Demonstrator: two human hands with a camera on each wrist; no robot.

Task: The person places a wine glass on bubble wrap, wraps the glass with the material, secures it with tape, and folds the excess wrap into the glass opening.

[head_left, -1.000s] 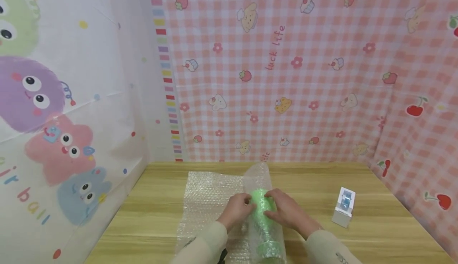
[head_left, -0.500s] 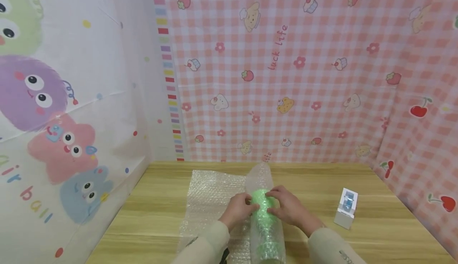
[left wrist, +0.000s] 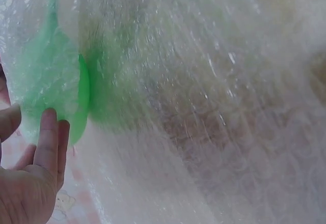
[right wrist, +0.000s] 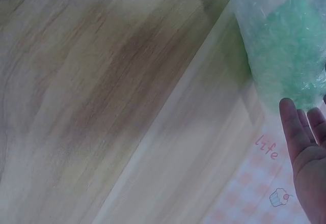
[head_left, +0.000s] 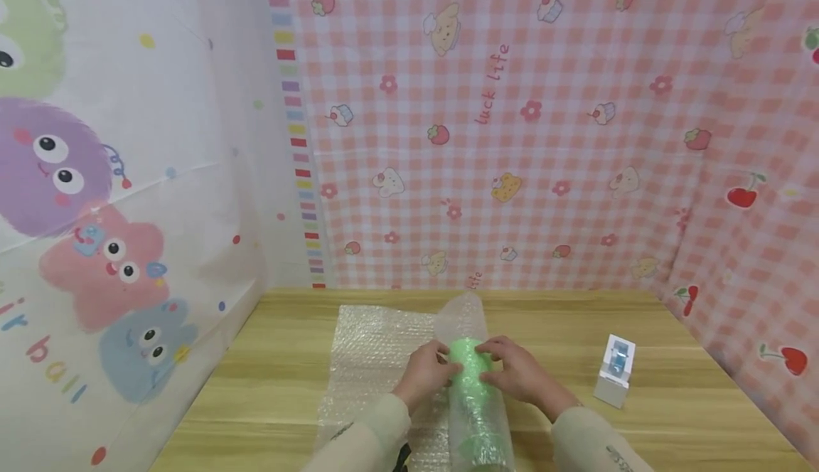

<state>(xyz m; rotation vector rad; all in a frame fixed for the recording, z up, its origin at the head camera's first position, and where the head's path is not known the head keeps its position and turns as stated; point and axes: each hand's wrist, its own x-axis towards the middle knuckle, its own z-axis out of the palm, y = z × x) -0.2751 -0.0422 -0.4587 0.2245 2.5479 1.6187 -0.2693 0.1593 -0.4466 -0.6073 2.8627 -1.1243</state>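
Observation:
A green stemmed goblet (head_left: 472, 369) lies on its side in a roll of clear bubble wrap (head_left: 367, 365), its bowl toward the back wall. The flat part of the wrap spreads to the left. My left hand (head_left: 422, 374) holds the roll's left side near the bowl, thumb and fingers bent against it. From the right, my right hand (head_left: 521, 374) grips the same end with thumb and fingertips. The left wrist view shows the green bowl (left wrist: 48, 76) through the film, fingertips at its rim end. In the right wrist view, the wrapped bowl (right wrist: 293, 56) is above the fingers.
A small white box (head_left: 616, 369) with a blue piece on top stands on the wooden table (head_left: 563, 315) at the right. Part of a black object (head_left: 402, 458) shows beside the left sleeve. Printed cloths (head_left: 512, 145) hang behind and at both sides.
The roll has turned slightly under the fingers, and the goblet's foot looks cloudier through the wrap. My right hand's fingertips have shifted a little on it. The box stays put.

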